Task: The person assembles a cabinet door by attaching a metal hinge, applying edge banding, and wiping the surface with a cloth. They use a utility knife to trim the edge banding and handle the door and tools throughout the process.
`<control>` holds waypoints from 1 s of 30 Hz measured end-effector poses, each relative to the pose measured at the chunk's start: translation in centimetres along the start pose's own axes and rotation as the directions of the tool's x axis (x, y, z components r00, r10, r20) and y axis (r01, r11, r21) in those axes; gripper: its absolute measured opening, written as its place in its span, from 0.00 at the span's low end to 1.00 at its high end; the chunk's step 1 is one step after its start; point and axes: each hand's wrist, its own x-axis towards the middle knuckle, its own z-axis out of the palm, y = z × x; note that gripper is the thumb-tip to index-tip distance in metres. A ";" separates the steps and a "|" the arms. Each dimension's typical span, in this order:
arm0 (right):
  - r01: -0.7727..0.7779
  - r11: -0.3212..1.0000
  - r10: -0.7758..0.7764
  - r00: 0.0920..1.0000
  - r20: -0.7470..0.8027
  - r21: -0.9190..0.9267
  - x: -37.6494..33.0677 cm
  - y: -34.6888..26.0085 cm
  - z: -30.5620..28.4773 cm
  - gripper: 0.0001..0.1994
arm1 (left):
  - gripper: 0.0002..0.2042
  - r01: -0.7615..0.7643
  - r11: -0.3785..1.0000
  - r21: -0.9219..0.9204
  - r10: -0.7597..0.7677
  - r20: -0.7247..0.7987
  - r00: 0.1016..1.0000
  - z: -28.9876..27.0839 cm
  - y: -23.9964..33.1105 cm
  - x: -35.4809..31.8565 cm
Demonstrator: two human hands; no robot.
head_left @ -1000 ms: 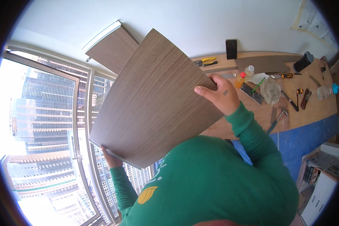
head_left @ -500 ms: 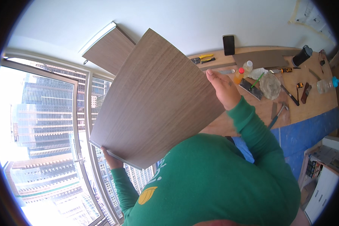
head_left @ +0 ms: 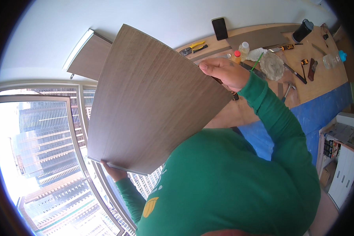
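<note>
- Window [head_left: 39,157]: fills the left of the view, with tall towers outside; its frame bars curve along the lower edge of the panel.
- Surface [head_left: 326,78]: a long wooden top at upper right, with a blue sheet hanging down its near side. Tools and bottles lie scattered across it.
- Panel [head_left: 149,102]: a big wood-grain board, grey-brown, held up in front of the person between window and surface. It is tilted, one corner up toward the ceiling, and hides part of the surface.
- Second board [head_left: 91,57]: same grain, behind the panel's upper left edge, against the white wall.
- Right hand [head_left: 226,72]: on the panel's right edge, fingers curled closed over it and gripping the panel; green sleeve behind.
- Left hand [head_left: 113,171]: under the panel's lower left corner, fingers wrapped up around the bottom edge, gripping the panel from below.
- Black cup [head_left: 303,30]: upright at the far end of the surface; its inside cannot be seen.
- Clear bottle [head_left: 332,59]: lying on its side near the right end, blue cap; contents cannot be told.
- Small bottle [head_left: 244,49]: upright just beyond the right hand, holding a pale liquid.
- Orange bottle [head_left: 236,56]: red cap, just beside the small bottle.
- Phone [head_left: 219,28]: dark, flat at the back edge of the surface.
- Pliers [head_left: 192,48]: yellow handles, near the panel's top edge.
</note>
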 end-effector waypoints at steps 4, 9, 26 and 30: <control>-0.027 0.999 0.026 0.999 -0.047 -0.020 0.2 0.8 -0.1 0.26 | 0.38 0.000 1.000 0.009 0.000 0.012 1.000 0.0 0.0 0.4; 0.069 0.997 -0.062 0.987 -0.146 0.042 2.0 4.6 0.1 0.30 | 0.37 0.043 0.998 -0.043 -0.042 0.034 0.999 0.9 0.7 -0.4; 0.231 0.964 -0.254 0.946 -0.202 -0.131 2.5 8.1 0.2 0.19 | 0.40 -0.262 0.961 0.091 0.263 -0.008 0.965 1.5 7.7 -2.5; 0.308 0.950 -0.276 0.904 -0.326 0.049 2.8 12.2 1.9 0.22 | 0.45 -0.450 0.826 0.339 0.497 -0.063 0.865 5.4 12.6 -4.8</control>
